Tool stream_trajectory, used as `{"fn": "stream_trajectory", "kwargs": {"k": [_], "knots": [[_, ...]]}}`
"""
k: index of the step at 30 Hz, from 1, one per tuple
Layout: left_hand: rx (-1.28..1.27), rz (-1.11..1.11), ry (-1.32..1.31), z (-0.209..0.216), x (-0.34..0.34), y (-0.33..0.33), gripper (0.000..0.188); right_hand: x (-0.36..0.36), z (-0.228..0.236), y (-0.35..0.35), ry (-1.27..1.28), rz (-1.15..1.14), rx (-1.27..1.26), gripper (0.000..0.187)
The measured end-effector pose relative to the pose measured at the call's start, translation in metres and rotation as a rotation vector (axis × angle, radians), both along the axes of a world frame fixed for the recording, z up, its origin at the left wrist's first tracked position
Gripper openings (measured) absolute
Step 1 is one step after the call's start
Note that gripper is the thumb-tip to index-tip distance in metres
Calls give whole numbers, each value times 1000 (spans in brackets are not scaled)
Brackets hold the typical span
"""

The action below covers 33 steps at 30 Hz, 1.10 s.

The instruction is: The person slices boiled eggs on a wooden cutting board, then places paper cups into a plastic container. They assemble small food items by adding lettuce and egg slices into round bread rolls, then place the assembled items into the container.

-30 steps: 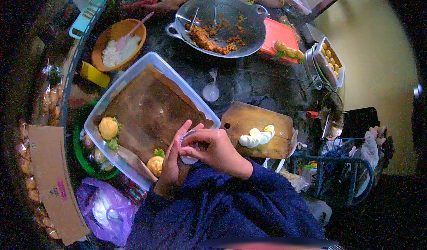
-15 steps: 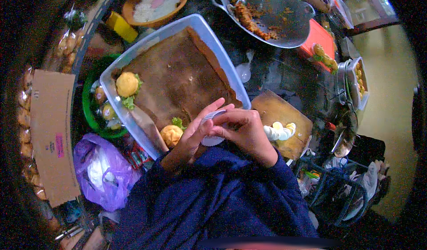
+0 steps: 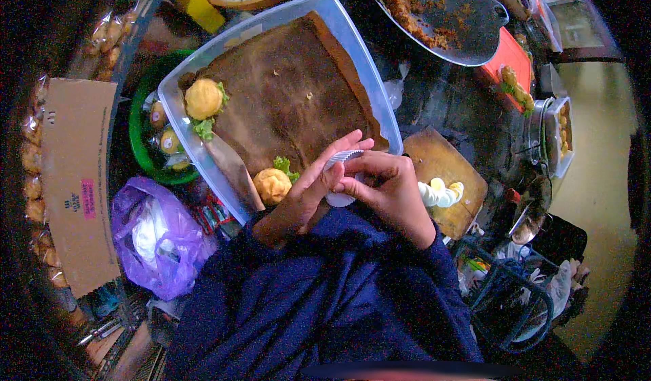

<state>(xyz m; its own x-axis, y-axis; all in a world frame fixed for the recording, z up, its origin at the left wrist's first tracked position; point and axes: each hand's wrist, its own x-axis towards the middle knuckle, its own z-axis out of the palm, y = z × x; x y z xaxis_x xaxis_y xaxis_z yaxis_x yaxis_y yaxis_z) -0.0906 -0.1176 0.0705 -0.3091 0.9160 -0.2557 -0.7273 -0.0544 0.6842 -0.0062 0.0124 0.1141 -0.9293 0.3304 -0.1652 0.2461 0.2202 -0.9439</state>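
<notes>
Close to my chest, at the near edge of a clear plastic box [image 3: 380,86], both hands grip fluted white paper cupcake liners [image 3: 341,199]. My left hand [image 3: 308,194] supports them with its thumb on top and its fingers stretched along the far side. The thumb and forefinger of my right hand [image 3: 393,187] pinch their edge; how many liners there are cannot be made out. Brown paper [image 3: 271,103] lines the box. Inside it sit a round golden bun with lettuce [image 3: 203,97] at the left and another bun [image 3: 272,186] beside my left hand.
Egg slices [image 3: 441,194] lie on a wooden board [image 3: 468,177] at the right. Behind is a wok [image 3: 468,38] with reddish-brown filling. A green basket [image 3: 139,133], a purple plastic bag [image 3: 180,272] and a cardboard sheet [image 3: 81,184] are on the left.
The view has shifted, so the box and its surroundings sit higher and slightly further right. My hands keep nearly the same pose around the liners.
</notes>
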Motion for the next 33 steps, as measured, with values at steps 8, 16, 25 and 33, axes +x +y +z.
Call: {"fn": "stream_trajectory", "kwargs": {"k": [8, 16, 25, 33], "knots": [[74, 25, -109, -3, -2, -2, 70, -1, 1, 7, -105, 53, -96, 18], [60, 96, 287, -9, -4, -1, 67, 0, -9, 11, -246, 103, -261, 20], [73, 176, 335, -14, -9, 1, 61, 11, -6, 10, -231, -32, -261, 13], [19, 310, 216, -11, -18, -4, 63, 21, 8, 25, -162, -347, -63, 14]]}}
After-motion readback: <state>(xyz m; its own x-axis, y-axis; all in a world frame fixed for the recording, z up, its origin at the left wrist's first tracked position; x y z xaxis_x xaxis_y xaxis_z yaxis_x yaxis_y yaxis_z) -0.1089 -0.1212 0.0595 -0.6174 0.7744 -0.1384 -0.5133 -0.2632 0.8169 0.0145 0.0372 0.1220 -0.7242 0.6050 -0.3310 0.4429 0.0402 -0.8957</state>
